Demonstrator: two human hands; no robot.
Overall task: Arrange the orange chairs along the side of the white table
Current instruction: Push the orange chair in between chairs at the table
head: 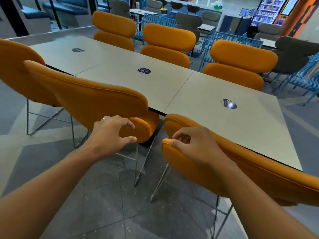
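Orange chairs: 6; three along the white table's (155, 87) far edge, three along the near edge.
Left hand (110, 131): spread, at middle near chair (96, 100).
Right hand (195, 144): pinching right near chair's (259, 171) backrest end.

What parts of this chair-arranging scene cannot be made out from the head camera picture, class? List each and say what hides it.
- Near right orange chair: seat hidden by its backrest; right end cut by the frame edge.
- Left hand, right hand: palms face away, so contact is unclear.
- Far orange chairs: legs hidden by the white table.
- Table stickers: glare blurs the text.
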